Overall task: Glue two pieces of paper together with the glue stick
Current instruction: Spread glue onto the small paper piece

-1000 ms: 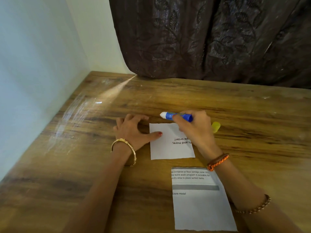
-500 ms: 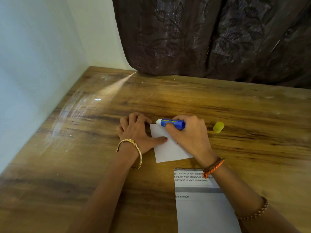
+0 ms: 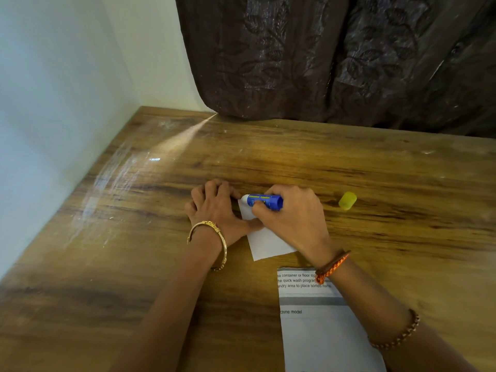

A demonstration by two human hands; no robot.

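A small white paper [image 3: 264, 242] lies on the wooden table [image 3: 375, 170], largely covered by both hands. My right hand [image 3: 292, 218] grips a blue glue stick [image 3: 264, 202] lying nearly flat, its white tip pointing left at the paper's far left corner. My left hand [image 3: 217, 210] rests palm down on the paper's left edge, thumb stretched across it. A longer printed paper [image 3: 319, 331] lies nearer to me, under my right forearm. The yellow cap [image 3: 347, 200] of the glue stick sits on the table to the right.
A white wall [image 3: 53, 103] borders the table on the left. A dark brown curtain [image 3: 335, 57] hangs along the table's far edge. Bare wood extends to the left, right and far side of the papers.
My right hand has carried the glue stick left and down, from above the small paper's far edge to its far left corner. My left hand still holds the paper down.
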